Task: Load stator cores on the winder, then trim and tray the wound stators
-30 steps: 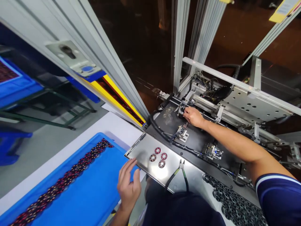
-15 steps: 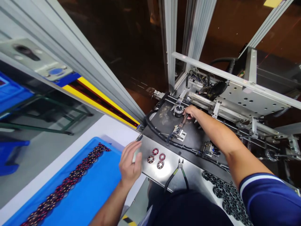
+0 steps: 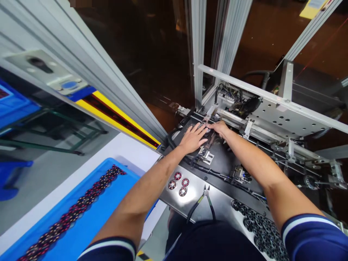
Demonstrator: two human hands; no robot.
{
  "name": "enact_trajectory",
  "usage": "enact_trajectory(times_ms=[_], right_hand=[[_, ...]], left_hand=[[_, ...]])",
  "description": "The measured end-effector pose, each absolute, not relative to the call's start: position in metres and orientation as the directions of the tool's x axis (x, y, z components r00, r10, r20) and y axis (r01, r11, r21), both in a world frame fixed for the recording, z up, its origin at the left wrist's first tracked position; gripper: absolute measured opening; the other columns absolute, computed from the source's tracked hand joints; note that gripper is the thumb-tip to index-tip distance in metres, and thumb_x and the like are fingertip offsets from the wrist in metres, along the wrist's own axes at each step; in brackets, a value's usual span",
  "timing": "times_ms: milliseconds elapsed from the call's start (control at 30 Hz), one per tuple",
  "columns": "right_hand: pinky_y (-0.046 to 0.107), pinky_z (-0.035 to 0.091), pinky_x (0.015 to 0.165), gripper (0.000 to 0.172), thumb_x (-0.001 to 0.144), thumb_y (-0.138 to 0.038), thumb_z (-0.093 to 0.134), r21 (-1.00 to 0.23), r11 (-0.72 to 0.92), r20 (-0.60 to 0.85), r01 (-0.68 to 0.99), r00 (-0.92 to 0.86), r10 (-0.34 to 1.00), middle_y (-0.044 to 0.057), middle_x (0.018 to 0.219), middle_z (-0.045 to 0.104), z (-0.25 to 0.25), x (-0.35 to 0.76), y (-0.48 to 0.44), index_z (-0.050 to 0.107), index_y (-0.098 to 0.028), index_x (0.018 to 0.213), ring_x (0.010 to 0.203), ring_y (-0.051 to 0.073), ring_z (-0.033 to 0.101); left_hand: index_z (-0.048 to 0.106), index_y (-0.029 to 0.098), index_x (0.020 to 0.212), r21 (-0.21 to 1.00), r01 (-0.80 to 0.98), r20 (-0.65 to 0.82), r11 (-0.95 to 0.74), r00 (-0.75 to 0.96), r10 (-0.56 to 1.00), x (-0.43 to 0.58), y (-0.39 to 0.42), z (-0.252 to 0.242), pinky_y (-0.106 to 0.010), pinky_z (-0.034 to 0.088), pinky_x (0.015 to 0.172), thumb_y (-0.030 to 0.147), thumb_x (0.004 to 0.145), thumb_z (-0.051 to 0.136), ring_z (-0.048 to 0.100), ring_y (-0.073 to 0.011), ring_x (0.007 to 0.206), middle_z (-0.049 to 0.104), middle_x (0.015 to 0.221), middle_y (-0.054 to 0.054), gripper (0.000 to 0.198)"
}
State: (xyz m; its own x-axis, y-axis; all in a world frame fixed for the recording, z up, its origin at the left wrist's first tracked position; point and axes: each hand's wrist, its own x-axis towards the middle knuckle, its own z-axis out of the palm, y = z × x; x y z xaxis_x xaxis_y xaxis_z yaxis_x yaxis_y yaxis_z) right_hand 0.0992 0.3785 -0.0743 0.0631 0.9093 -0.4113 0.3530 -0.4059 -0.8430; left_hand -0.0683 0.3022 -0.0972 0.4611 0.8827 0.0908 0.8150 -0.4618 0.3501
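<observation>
My left hand (image 3: 192, 139) lies with its fingers spread over a round metal fixture (image 3: 208, 129) on the machine's black plate (image 3: 221, 159) and covers most of it. From the other side, my right hand (image 3: 219, 128) reaches the same fixture, thumb stretched toward it and the other fingers curled. What those curled fingers hold, if anything, is hidden. Just below the right hand is a brownish bar (image 3: 211, 140), blurred. A small metal block with slots (image 3: 208, 158) sits nearer to me on the plate.
Several round red-and-black wound cores (image 3: 183, 191) and pliers with dark handles (image 3: 206, 192) lie on the steel ledge (image 3: 174, 201). Black rings (image 3: 261, 226) fill its right part. On the left, a blue tray (image 3: 92, 232) holds rows of cores. Cables (image 3: 217, 175) cross the plate's front.
My left hand has moved from above the ledge's left edge, where it held a small pale object, onto the round fixture. That object no longer shows. My right hand stays by the fixture.
</observation>
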Motion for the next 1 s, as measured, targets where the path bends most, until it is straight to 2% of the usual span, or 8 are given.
enact_trajectory(times_ms=[200,433,533,600,700,833,900,1000], right_hand=[[0.044,0.060,0.088,0.035,0.098,-0.038,0.064,-0.804,-0.234,-0.303,0.547,-0.038,0.952,0.008,0.124,0.066,-0.062,0.095,0.373,0.062,-0.017,0.125,0.105,0.023,0.068],[0.028,0.049,0.081,0.031,0.080,-0.044,0.081,-0.694,0.195,-0.014,0.693,-0.284,0.959,0.002,0.088,0.075,-0.004,0.173,0.298,0.074,-0.017,0.095,0.084,0.017,0.067],[0.030,0.048,0.076,0.027,0.091,-0.041,0.067,-0.595,0.267,0.055,0.758,-0.293,0.954,0.004,0.081,0.073,0.007,0.247,0.258,0.074,-0.016,0.096,0.073,0.018,0.064],[0.033,0.048,0.075,0.022,0.092,-0.035,0.064,-0.521,0.290,0.068,0.803,-0.299,0.952,0.007,0.080,0.073,0.000,0.283,0.241,0.074,-0.015,0.094,0.072,0.020,0.064],[0.037,0.050,0.084,0.016,0.087,-0.025,0.067,-0.435,0.376,0.053,0.818,-0.394,0.918,0.013,0.096,0.075,-0.023,0.300,0.236,0.074,-0.016,0.099,0.088,0.026,0.066],[0.039,0.047,0.093,0.017,0.089,-0.021,0.063,-0.364,0.476,0.022,0.801,-0.504,0.864,0.015,0.109,0.070,-0.047,0.279,0.251,0.075,-0.017,0.101,0.101,0.028,0.061],[0.040,0.045,0.093,0.015,0.092,-0.021,0.060,-0.342,0.487,-0.002,0.804,-0.519,0.855,0.015,0.105,0.069,-0.052,0.269,0.258,0.074,-0.017,0.090,0.100,0.027,0.059],[0.041,0.044,0.096,0.021,0.095,-0.023,0.057,-0.331,0.455,-0.048,0.827,-0.496,0.867,0.013,0.103,0.067,-0.056,0.267,0.259,0.070,-0.017,0.079,0.103,0.026,0.058]], left_hand=[[0.039,0.025,0.157,0.232,0.864,0.004,-0.446,0.458,0.889,-0.065,0.299,-0.094,-0.059,0.029,0.123,0.041,0.102,0.046,0.026,-0.0347,0.156,0.033,0.168,-0.008,0.058],[0.031,0.025,0.160,0.196,0.871,-0.065,-0.451,0.470,0.880,-0.064,0.298,-0.086,-0.061,0.028,0.122,0.038,0.098,0.055,0.026,-0.0384,0.155,0.026,0.170,-0.010,0.068],[0.030,0.025,0.160,0.218,0.862,-0.106,-0.457,0.486,0.867,-0.067,0.301,-0.083,-0.058,0.031,0.121,0.039,0.093,0.063,0.027,-0.0397,0.155,0.023,0.171,-0.010,0.077],[0.031,0.024,0.160,0.235,0.855,-0.132,-0.462,0.499,0.856,-0.069,0.305,-0.079,-0.054,0.033,0.121,0.041,0.091,0.064,0.027,-0.0394,0.155,0.024,0.171,-0.009,0.078],[0.038,0.024,0.156,0.255,0.854,-0.143,-0.453,0.496,0.856,-0.070,0.310,-0.069,-0.051,0.037,0.120,0.042,0.092,0.060,0.030,-0.0368,0.154,0.030,0.169,-0.007,0.070],[0.036,0.015,0.156,0.267,0.877,-0.049,-0.400,0.427,0.903,-0.075,0.286,-0.038,-0.048,0.033,0.124,0.042,0.098,0.048,0.031,-0.0312,0.155,0.028,0.169,-0.015,0.065],[0.033,0.012,0.157,0.298,0.877,0.074,-0.376,0.371,0.926,-0.077,0.257,-0.020,-0.047,0.029,0.126,0.044,0.101,0.042,0.030,-0.0288,0.155,0.027,0.169,-0.017,0.065],[0.044,0.020,0.152,0.438,0.803,0.327,-0.404,0.276,0.904,-0.072,0.203,0.000,-0.050,0.034,0.125,0.044,0.100,0.049,0.042,-0.0285,0.149,0.041,0.163,-0.013,0.057]])
